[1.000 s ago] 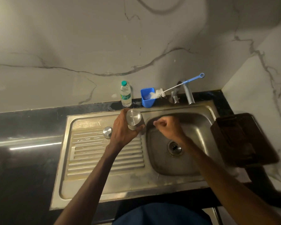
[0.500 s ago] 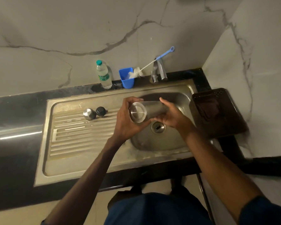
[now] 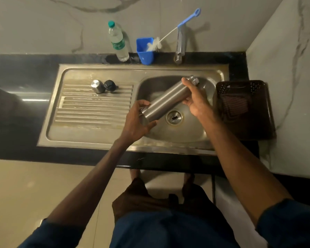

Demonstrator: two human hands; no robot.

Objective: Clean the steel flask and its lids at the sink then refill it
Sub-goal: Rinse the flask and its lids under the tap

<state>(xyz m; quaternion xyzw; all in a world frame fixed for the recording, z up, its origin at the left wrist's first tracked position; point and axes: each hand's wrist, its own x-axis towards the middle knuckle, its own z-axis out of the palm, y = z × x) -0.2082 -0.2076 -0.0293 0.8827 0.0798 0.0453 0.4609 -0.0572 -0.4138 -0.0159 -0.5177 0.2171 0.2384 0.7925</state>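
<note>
We have swung the flask [image 3: 168, 102] round. A second ago our left hand [image 3: 138, 120] alone held it upright at the lip of the basin. Now it lies slanted over the sink [image 3: 97, 68], carried at both ends. The left hand curls round the base on the near side. The right hand [image 3: 195, 99] grips the body just below the bare threaded neck. That neck points toward the back right corner of the counter [image 3: 25, 72], where the tap [image 3: 180, 43] stands.

Both lids are off: the steel lid [image 3: 97, 86] and the black lid [image 3: 109, 85] sit side by side on the ribbed draining board, toward the back edge. We see no water running, and we cannot tell whether the neck tips up or down.

We judge the opening-up done and the rinse about to start. The brush [image 3: 170, 33] waits in the blue cup [image 3: 145, 51] at the back edge, with the water bottle [image 3: 118, 43] beside it, likely for the refill.
</note>
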